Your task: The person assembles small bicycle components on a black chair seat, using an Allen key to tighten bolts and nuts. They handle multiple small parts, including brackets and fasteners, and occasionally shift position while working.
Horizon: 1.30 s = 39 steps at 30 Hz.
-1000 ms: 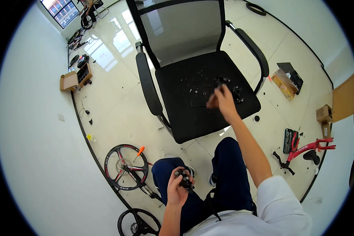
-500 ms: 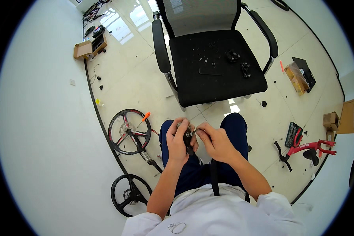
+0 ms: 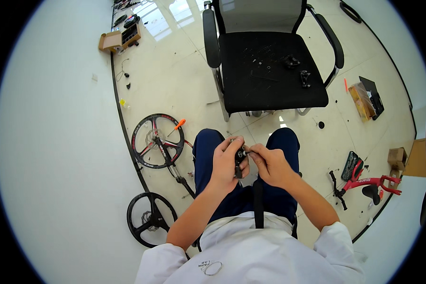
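In front of my knees, my left hand point(image 3: 225, 163) is closed around a small black bicycle part that looks like a disc brake caliper point(image 3: 240, 156). Its round metal fitting faces right. My right hand point(image 3: 274, 165) pinches a thin dark piece point(image 3: 249, 152) against that side between thumb and fingers; most of the piece is hidden. Beyond my knees, two similar black parts, one farther off point(image 3: 291, 61) and one nearer point(image 3: 305, 79), lie on the black seat of an office chair point(image 3: 251, 97). A thin L-shaped rod point(image 3: 265, 78) and several tiny bits of hardware rest beside them.
At left on the floor lie a spoked wheel point(image 3: 139, 154) with an orange-handled screwdriver point(image 3: 180, 124) and another black wheel point(image 3: 132, 227). A red bike frame point(image 3: 364, 182) is at right, near cardboard boxes point(image 3: 396, 158). An open box point(image 3: 132, 35) stands far left.
The whole view has shifted, so the chair sits farther up and right. My hands have moved slightly right relative to my knees, keeping the same hold on the black part.
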{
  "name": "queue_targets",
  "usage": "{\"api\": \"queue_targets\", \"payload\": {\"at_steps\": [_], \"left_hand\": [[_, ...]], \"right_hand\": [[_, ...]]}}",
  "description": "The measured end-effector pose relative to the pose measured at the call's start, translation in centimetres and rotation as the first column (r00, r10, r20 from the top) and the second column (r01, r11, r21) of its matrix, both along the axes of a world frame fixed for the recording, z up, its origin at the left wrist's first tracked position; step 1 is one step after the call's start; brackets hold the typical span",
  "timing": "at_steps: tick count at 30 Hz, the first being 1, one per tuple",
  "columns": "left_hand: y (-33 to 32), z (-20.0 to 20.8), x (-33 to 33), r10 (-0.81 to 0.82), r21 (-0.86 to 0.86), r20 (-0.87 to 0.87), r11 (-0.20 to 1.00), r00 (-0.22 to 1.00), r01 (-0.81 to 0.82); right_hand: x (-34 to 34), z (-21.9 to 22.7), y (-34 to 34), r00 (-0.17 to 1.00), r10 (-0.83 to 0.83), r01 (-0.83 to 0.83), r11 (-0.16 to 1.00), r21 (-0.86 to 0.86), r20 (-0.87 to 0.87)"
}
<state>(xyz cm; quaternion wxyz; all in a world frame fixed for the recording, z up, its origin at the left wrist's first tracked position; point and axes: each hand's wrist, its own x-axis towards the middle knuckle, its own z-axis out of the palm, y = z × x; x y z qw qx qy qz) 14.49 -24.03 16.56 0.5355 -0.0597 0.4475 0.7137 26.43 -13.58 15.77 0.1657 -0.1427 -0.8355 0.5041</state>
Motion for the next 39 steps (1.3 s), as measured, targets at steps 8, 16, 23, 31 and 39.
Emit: {"api": "queue_targets", "payload": {"at_steps": [8,16,23,31,39], "left_hand": [[-2.0,-3.8,1.1,-0.010,-0.147,-0.582,0.985,0.813,-0.093],[-4.3,-9.6,1.8,-0.183,-0.348,-0.776,0.922,0.603,-0.167],[-6.1,-9.1,2.7,0.026,-0.123,-0.202,0.991,0.979,-0.052],[-9.5,-11.6,1.3,0.230,-0.276,-0.225,0.917,0.947,-0.288],[-5.6,-11.2,3.0,-0.097,-0.130,-0.384,0.990,0.918,0.051]], "right_hand": [[0.3,-5.2,-5.0,0.982,-0.175,0.184,0.828,-0.529,0.067],[0.0,-5.2,-7.7,0.904,-0.050,0.426,0.179,-0.887,0.424],[2.2,-7.9,-9.7,0.966,-0.178,0.256,0.731,-0.633,0.185],[4.6,-5.6,-7.4,0.921,-0.177,0.334,-0.095,-0.938,0.346],[4.7,-10.9,-6.5,0.933,0.051,0.352,0.089,-0.932,0.357]]}}
